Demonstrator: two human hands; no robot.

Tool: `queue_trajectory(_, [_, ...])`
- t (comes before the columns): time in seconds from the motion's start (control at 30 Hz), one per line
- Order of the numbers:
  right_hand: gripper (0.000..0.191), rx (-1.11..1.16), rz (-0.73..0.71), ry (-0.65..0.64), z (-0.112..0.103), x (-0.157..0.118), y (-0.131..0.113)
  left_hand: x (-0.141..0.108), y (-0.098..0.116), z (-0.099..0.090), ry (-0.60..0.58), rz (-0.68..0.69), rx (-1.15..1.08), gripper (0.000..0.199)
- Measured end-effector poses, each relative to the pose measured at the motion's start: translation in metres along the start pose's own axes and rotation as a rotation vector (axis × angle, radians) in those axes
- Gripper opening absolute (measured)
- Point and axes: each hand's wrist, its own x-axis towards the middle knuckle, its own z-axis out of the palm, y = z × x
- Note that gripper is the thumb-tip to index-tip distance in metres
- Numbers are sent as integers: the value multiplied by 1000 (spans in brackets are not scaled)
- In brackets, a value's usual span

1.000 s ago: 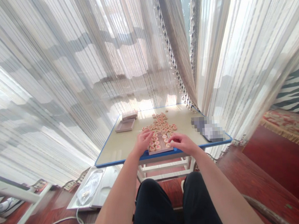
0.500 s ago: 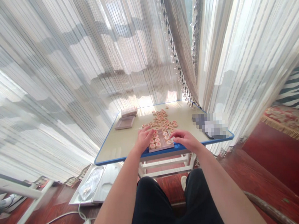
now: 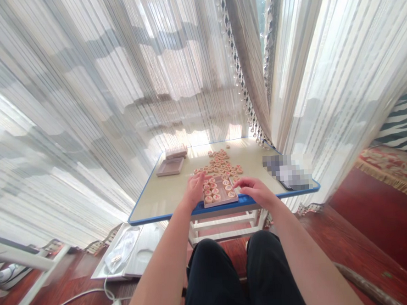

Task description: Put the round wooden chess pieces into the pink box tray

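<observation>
A shallow tray [image 3: 221,203] at the table's front edge holds round wooden pieces [image 3: 216,191] with red marks, in columns at its left and right. Between them a strip of the tray's bottom shows. My left hand [image 3: 194,189] is at the tray's left side, fingers apart and reaching over its far left corner, with nothing seen in it. Just right of the tray is my right hand [image 3: 254,189], its fingers bent near the right wall; whether they hold anything is too small to tell. Loose round pieces [image 3: 220,160] lie in a heap beyond the tray.
On the table [image 3: 158,196], an open tray [image 3: 170,167] lies at the back left, with a stacked box [image 3: 176,151] behind it. A blurred-out object [image 3: 289,171] is at the right. White box parts [image 3: 118,252] and a cable rest on the floor at left.
My left hand has drawn back slightly to the left, off the pieces in the tray, so more of them show. My right hand stays beside the tray. The view has shifted slightly.
</observation>
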Motion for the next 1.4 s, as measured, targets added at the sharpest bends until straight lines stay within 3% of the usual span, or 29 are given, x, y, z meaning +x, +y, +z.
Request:
queue_trajectory(0.2, [22, -17, 3, 20, 0, 0, -1, -4, 1, -3, 80, -92, -151, 56])
queue_trajectory(0.6, [18, -61, 17, 42, 1, 0, -1, -4, -4, -5, 148, -222, -163, 59])
queue_trajectory(0.83, [17, -125, 19, 23, 3, 1, -4, -5, -11, -2, 88, -157, -171, 54])
queue_trajectory(1.17, [17, -58, 51, 62, 2, 0, -1, -7, -5, -3, 49, -184, -167, 58])
queue_trajectory(1.4, [19, -36, 55, 81, 2, 0, -3, -6, -11, -2, 77, -184, -172, 61])
